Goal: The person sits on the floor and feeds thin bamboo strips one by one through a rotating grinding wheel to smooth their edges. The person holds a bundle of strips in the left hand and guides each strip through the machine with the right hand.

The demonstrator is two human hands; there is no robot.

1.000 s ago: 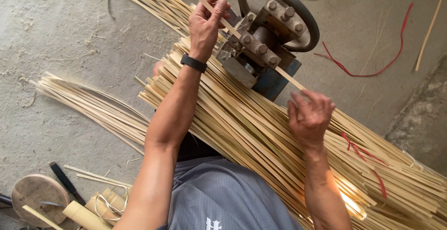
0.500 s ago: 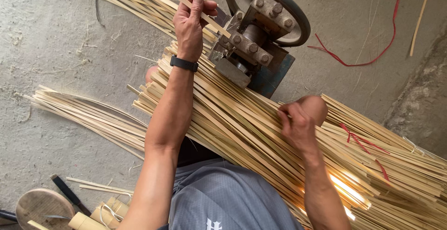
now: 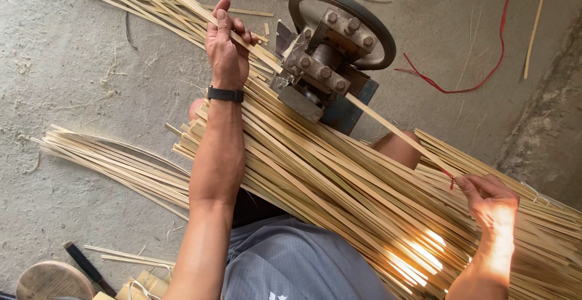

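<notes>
Seated on a concrete floor (image 3: 73, 63), we feed a bamboo strip (image 3: 394, 131) through a small metal splitting machine (image 3: 330, 63) with a dark wheel. Our left hand (image 3: 227, 48) has its fingers curled shut around the strip where it emerges beyond the machine; our right hand (image 3: 488, 200) pinches the strip's trailing end, thumb and fingers nearly closed, near a red cord (image 3: 461, 84). A thick bundle of bamboo strips (image 3: 339, 203) lies across our lap, with more slivers (image 3: 109, 163) fanned on the floor. A black wristband (image 3: 225, 94) sits on the left wrist. We judge the risks to be a splintered edge cutting the gripping fingers, or the strip skewing and jamming if both ends are not kept in line
</notes>
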